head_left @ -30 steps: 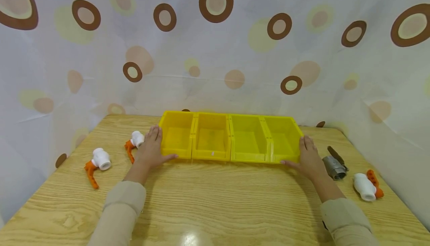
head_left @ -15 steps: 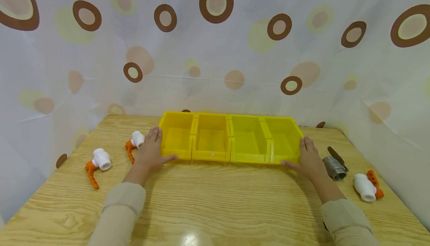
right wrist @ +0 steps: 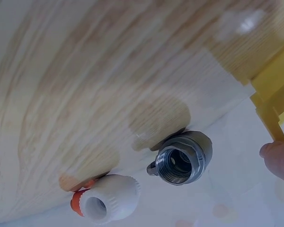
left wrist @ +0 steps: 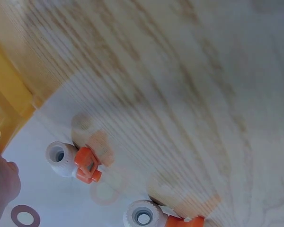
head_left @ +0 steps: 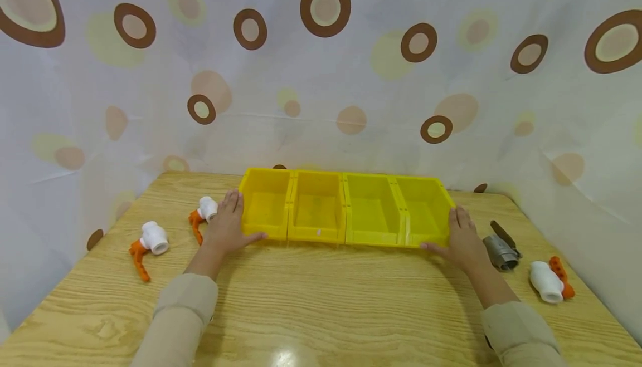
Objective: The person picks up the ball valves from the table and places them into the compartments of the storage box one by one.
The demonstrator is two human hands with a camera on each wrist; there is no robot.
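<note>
Several yellow plastic storage bins [head_left: 319, 235] stand side by side in a row at the back of the table. My left hand [head_left: 224, 229] lies against the row's left end, fingers straight along the side wall and thumb reaching to the front. At the other end my right hand [head_left: 462, 243] presses the outer side in the same way, its thumb by the front corner. The left wrist view catches a bin edge [left wrist: 10, 90] beside part of the hand [left wrist: 4, 187]. In the right wrist view, fingertips [right wrist: 280, 158] touch a yellow bin wall [right wrist: 270, 122].
Two white ball valves, one nearer [head_left: 154, 238] and one farther [head_left: 208, 209], with orange handles lie left of the bins. To the right are a metal valve [head_left: 500, 252] with a dark lever and another white valve [head_left: 546, 282]. A patterned cloth [head_left: 351, 66] hangs behind the wooden table [head_left: 331, 306].
The head view has tilted slightly, so everything sits a little lower in it. Hands and bins keep their places.
</note>
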